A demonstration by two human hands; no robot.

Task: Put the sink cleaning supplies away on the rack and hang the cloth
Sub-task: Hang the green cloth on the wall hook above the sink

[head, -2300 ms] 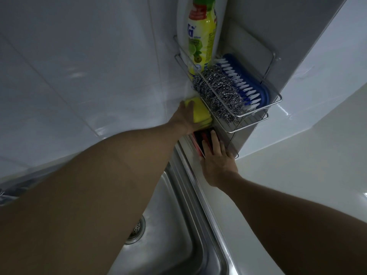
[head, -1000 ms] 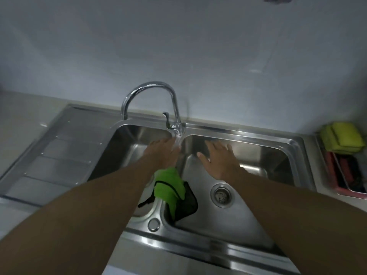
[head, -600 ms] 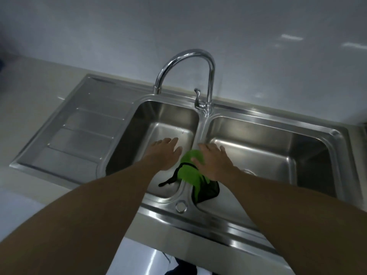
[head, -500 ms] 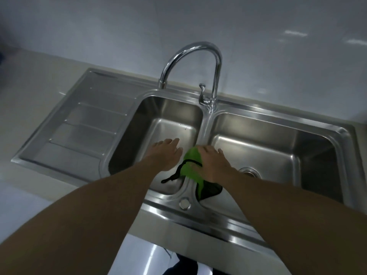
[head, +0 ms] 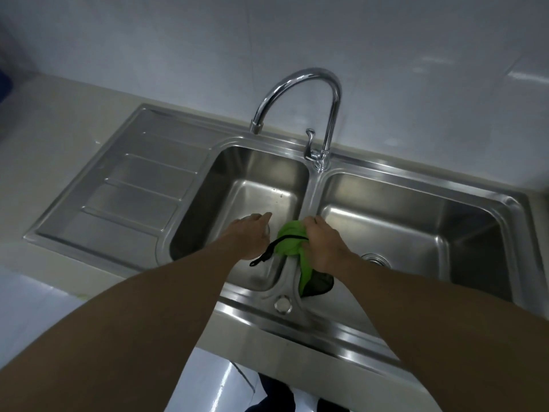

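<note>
A pale, glossy tiled wall point(head: 208, 49) is seen behind a light countertop point(head: 53, 114) into which a stainless steel double-bowl sink point(head: 445, 179) is set, with a ribbed draining board point(head: 127, 185) forming its left part. A chrome gooseneck tap point(head: 323, 93) is mounted at the back edge of the sink, in line with the divider point(head: 312, 197) between the two bowls; its spout is curved over toward the left bowl point(head: 252, 185), and a small lever point(head: 310, 138) is seen beside its base. A round drain strainer point(head: 375, 259) is visible in the floor of the right bowl point(head: 416, 227), partly hidden behind the right forearm. A small round fitting point(head: 282, 303) is set in the front rim where the divider meets it. A bright green cloth point(head: 289, 243) with dark trim is draped over the near part of the divider: its bunched green top lies on the ridge, a black cord loop point(head: 266, 255) trails from it into the left bowl, and a dark mesh-like portion point(head: 319, 285) hangs down into the right bowl near the front edge. The right hand point(head: 322, 246) is closed around the upper part of the cloth, the fingers curled over the green fabric. The left hand point(head: 248, 236) is held flat and unclenched over the left bowl, just beside the cloth, nothing being held in it; whether the cord is touched by it cannot be told. Both forearms are bare. A glossy pale floor point(head: 208, 379) and some dark clothing point(head: 276, 396) are seen below the front edge of the countertop.
</note>
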